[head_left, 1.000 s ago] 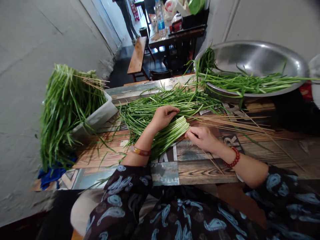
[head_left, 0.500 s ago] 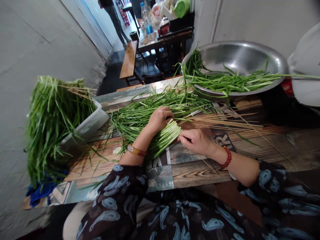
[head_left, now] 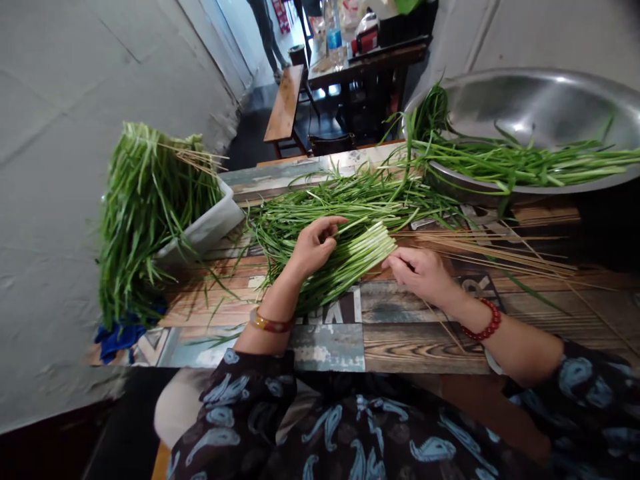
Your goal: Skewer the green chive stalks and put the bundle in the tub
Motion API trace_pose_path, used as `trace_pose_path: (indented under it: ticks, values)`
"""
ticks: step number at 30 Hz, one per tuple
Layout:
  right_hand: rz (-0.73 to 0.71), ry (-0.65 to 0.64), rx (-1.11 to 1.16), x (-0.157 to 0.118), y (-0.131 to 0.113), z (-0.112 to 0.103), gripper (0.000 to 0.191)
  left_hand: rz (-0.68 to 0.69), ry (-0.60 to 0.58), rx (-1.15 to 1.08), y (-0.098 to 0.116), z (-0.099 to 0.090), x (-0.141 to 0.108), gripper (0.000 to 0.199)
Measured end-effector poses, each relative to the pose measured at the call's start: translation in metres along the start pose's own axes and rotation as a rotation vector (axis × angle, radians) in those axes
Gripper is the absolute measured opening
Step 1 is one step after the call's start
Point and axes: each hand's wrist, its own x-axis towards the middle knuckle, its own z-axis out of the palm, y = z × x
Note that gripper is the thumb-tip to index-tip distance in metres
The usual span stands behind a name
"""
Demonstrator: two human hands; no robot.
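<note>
A flat row of Chinese chives [head_left: 357, 257] lies in front of me, its pale cut ends lined up side by side towards the right. My right hand [head_left: 417, 273] is closed at those ends, pinching a thin bamboo skewer [head_left: 445, 327] whose tail sticks out below the fingers. How far the skewer runs through the stalks is hidden. Just above the row is my left hand [head_left: 315, 248], thumb and forefinger apart, close to a single pale stalk. Behind both hands spreads a heap of loose chives [head_left: 320, 207].
Loose bamboo skewers [head_left: 505, 250] lie to the right on the wood-patterned table [head_left: 415, 347]. A steel basin [head_left: 530, 83] with more chives stands behind them. At left, a white tub [head_left: 200, 230] holds skewered chives [head_left: 150, 193] beside a blue cloth [head_left: 120, 340]. A bench [head_left: 285, 107] stands beyond.
The view has swung, so everything sits further right or lower left. My left hand has come off the row of chives, its fingers parting. The right hand stays at the cut ends.
</note>
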Motion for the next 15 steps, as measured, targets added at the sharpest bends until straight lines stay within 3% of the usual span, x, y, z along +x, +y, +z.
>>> trace_pose_path:
  ticks: [5,15]
  values:
    - [0.038,-0.017,0.034,0.001,-0.001,-0.001,0.027,0.045,-0.058,-0.019,0.013,0.006,-0.003,0.022]
    - [0.031,-0.029,0.021,0.003,-0.004,-0.003,0.025,0.136,0.034,-0.055,0.015,0.017,-0.003,0.01]
